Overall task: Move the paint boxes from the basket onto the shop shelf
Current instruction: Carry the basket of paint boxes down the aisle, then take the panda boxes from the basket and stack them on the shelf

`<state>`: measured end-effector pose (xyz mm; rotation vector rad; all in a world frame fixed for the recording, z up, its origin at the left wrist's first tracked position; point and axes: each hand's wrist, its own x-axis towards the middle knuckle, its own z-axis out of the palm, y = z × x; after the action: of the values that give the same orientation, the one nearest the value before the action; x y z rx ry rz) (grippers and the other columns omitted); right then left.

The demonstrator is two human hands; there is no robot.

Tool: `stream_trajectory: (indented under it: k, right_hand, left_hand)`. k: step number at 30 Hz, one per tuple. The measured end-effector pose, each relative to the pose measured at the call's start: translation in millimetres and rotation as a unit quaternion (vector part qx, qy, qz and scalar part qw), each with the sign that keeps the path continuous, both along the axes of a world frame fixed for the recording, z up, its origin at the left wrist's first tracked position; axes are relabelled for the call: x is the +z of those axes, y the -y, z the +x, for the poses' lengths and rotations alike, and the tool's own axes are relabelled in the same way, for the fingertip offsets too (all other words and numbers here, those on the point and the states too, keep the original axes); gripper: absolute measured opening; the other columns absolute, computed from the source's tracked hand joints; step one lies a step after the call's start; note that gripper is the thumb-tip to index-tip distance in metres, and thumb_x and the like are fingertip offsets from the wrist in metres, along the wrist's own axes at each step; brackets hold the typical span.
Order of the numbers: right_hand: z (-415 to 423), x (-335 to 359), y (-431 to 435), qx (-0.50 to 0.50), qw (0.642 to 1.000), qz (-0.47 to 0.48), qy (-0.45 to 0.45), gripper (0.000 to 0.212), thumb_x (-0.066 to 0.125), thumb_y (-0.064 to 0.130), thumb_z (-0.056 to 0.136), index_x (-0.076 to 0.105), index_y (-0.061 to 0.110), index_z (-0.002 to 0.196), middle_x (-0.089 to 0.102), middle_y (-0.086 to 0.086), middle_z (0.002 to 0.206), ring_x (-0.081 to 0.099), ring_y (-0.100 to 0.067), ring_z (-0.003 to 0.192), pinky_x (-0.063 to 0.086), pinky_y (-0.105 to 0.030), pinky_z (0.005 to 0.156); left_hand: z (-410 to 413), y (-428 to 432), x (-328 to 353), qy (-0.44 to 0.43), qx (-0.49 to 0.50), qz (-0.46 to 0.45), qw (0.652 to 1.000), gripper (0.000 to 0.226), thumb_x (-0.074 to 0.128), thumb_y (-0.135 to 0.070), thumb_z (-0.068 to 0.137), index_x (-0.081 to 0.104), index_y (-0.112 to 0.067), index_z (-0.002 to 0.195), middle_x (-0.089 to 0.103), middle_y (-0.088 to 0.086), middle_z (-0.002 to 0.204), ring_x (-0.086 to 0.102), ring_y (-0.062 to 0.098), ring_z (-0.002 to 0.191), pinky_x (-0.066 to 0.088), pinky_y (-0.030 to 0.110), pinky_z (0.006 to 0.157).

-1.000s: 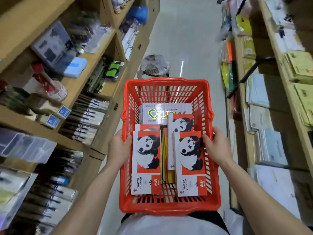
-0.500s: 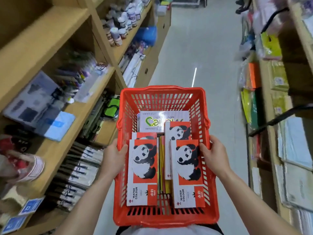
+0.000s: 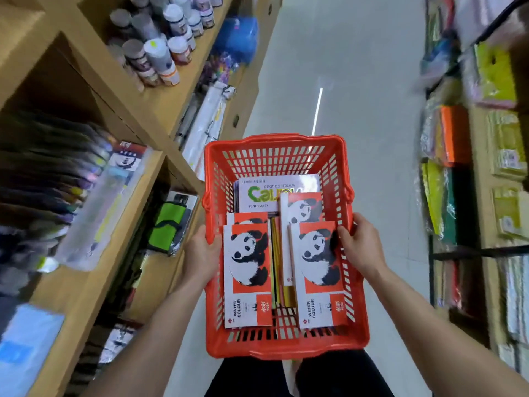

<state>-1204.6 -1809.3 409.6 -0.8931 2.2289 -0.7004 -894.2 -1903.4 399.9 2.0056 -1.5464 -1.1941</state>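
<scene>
Red basket (image 3: 286,343), clamped by left hand (image 3: 203,255) and right hand (image 3: 362,246); panda watercolour boxes (image 3: 247,275) lie lengthwise between them, shelf (image 3: 143,179) leftward.

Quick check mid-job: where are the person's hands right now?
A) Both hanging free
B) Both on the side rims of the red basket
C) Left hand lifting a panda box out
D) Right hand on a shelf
B: the left hand and the right hand each grip a side rim of the red basket, with the panda boxes lying inside.
</scene>
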Motion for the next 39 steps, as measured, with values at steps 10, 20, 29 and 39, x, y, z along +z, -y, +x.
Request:
stream_trajectory:
  k: [10, 20, 29, 39]
  right_hand:
    - [-38.6, -87.7, 154.5, -0.028, 0.999, 0.043, -0.002, 0.015, 0.061, 0.016, 0.098, 0.069, 0.011, 0.11, 0.074, -0.006, 0.091, 0.072, -0.032, 0.085, 0.057, -0.041, 0.078]
    - [-49.9, -106.7, 203.2, -0.004, 0.991, 0.096, -0.097, 0.035, 0.061, 0.012, 0.095, 0.062, 0.011, 0.13, 0.07, -0.019, 0.122, 0.065, -0.042, 0.113, 0.052, -0.046, 0.088]
    - [104.0, -126.7, 218.1, 0.161, 0.975, 0.084, 0.127, 0.072, 0.063, 0.019, 0.099, 0.029, 0.007, 0.161, 0.041, -0.015, 0.153, 0.039, -0.027, 0.144, 0.031, -0.03, 0.12]
    - [133.1, -156.0, 200.3, 0.022, 0.978, 0.055, 0.201, 0.08, 0.073, 0.017, 0.083, 0.034, 0.031, 0.151, 0.061, 0.005, 0.142, 0.06, -0.014, 0.13, 0.05, -0.045, 0.112]
  left_hand:
    - [-45.7, 154.4, -90.7, 0.011, -0.013, 0.035, 0.999, 0.01, 0.058, -0.021, 0.102, 0.063, -0.027, 0.106, 0.07, -0.011, 0.085, 0.07, 0.014, 0.077, 0.047, 0.022, 0.058]
    - [-57.6, 188.2, -130.0, -0.025, 0.017, 0.095, 0.995, 0.015, 0.055, -0.029, 0.103, 0.066, -0.037, 0.109, 0.077, -0.006, 0.093, 0.075, 0.021, 0.085, 0.062, 0.049, 0.079]
    - [-32.8, 143.9, -111.9, -0.113, 0.019, 0.116, 0.987, 0.034, 0.055, -0.05, 0.094, 0.054, -0.073, 0.118, 0.079, -0.021, 0.101, 0.079, 0.008, 0.082, 0.063, 0.029, 0.068]
    - [-13.3, 130.2, -120.8, -0.104, -0.061, 0.096, 0.988, 0.042, 0.048, -0.053, 0.1, 0.036, -0.08, 0.128, 0.072, -0.038, 0.103, 0.075, -0.004, 0.086, 0.061, 0.02, 0.069]
